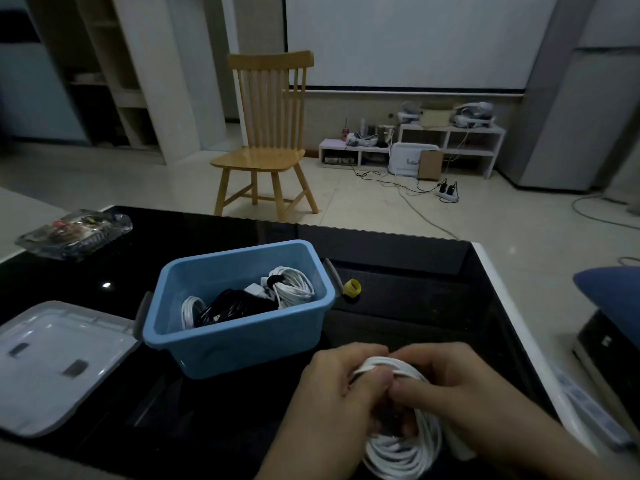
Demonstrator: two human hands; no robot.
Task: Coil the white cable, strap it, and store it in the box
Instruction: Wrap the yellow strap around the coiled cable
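Observation:
The white cable [401, 452] is wound into a coil of several loops above the black table's near edge. My left hand [336, 386] grips the coil's top from the left, and my right hand [446, 382] grips it from the right, thumbs meeting at the middle. Whether a strap is on the coil is hidden by my fingers. The blue box [239, 337] stands open to the left and a little farther away, holding a strapped white cable coil [294, 285], a black cable bundle [235, 306] and another white coil [190, 310].
The box's grey lid [59, 362] lies upturned at the left. A small yellow roll [352, 288] sits just right of the box. A clear tray of oddments [74, 232] is at the table's far left corner. A wooden chair [268, 140] stands beyond the table.

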